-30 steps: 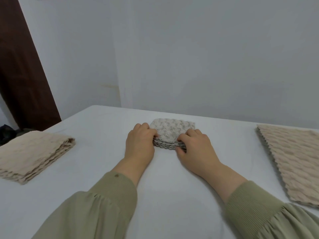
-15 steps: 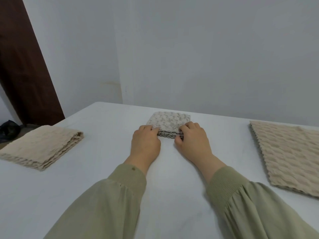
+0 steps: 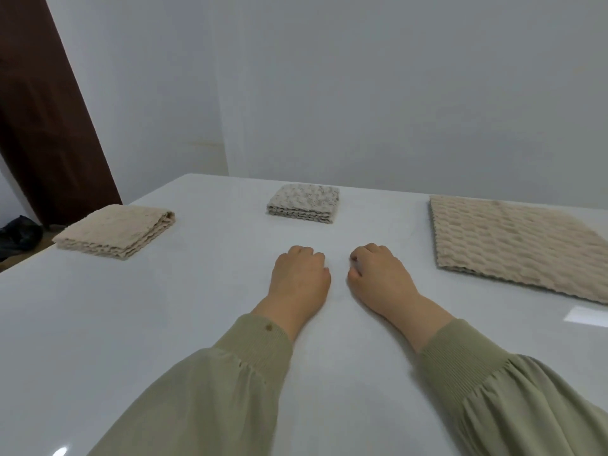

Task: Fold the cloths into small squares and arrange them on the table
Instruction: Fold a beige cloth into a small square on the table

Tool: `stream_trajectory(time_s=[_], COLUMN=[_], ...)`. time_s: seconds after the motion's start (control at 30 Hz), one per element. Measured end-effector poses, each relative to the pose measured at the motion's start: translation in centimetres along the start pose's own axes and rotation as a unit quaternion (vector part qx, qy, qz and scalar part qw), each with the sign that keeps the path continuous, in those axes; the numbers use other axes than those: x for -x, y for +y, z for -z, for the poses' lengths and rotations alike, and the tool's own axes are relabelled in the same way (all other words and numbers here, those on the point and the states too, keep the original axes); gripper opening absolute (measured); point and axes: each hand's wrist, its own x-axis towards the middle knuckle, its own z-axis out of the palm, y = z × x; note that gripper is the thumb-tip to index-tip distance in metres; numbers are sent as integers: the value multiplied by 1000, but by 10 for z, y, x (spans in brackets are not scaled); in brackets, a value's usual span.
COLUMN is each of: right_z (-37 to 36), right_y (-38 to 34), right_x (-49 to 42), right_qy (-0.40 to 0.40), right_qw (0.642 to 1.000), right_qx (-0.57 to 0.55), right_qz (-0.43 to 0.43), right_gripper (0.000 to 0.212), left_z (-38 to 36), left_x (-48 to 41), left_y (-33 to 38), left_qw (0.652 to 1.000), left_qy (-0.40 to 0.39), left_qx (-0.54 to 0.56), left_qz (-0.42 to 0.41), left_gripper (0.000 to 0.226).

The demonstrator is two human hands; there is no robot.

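A small grey-speckled cloth [image 3: 304, 203], folded into a thick square, lies at the far middle of the white table [image 3: 197, 307]. My left hand [image 3: 300, 278] and my right hand [image 3: 378, 277] rest on the table a short way in front of it, fingers curled under, holding nothing and not touching the cloth. A beige cloth [image 3: 116, 231] folded into a larger square sits at the far left. A wide beige waffle-textured cloth [image 3: 513, 245] lies flat at the right, much larger than the other two.
A pale wall stands just behind the table's far edge. A dark brown door [image 3: 42, 120] is at the left, with a dark bag [image 3: 19, 233] on the floor beside the table's left edge.
Both hands have let go of the small grey cloth and drawn back toward me with fingers curled. The cloth stays at the far middle of the table.
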Motion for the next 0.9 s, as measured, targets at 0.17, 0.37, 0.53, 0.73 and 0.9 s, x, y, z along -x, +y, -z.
stream_trajectory(time_s=[0.17, 0.37, 0.53, 0.73, 0.9], right_z=[18, 53, 56, 57, 57], right_y=[19, 99, 123, 125, 120], right_x=[42, 50, 36, 25, 27], right_qy=[13, 85, 92, 134, 212], right_qw=[1000, 989, 986, 971, 961], right_qx=[14, 80, 60, 138, 116], right_qz=[17, -88, -126, -146, -131], right_gripper=[31, 36, 31, 21, 15], left_z=[3, 11, 11, 12, 13], left_x=[30, 45, 44, 43, 43], left_y=[25, 34, 33, 31, 31], left_qw=[992, 984, 985, 986, 989], left_qy=[-125, -178, -174, -167, -144], left_qx=[8, -9, 4, 16, 47], left_qz=[-13, -22, -4, -2, -4], left_gripper=[54, 65, 64, 64, 61])
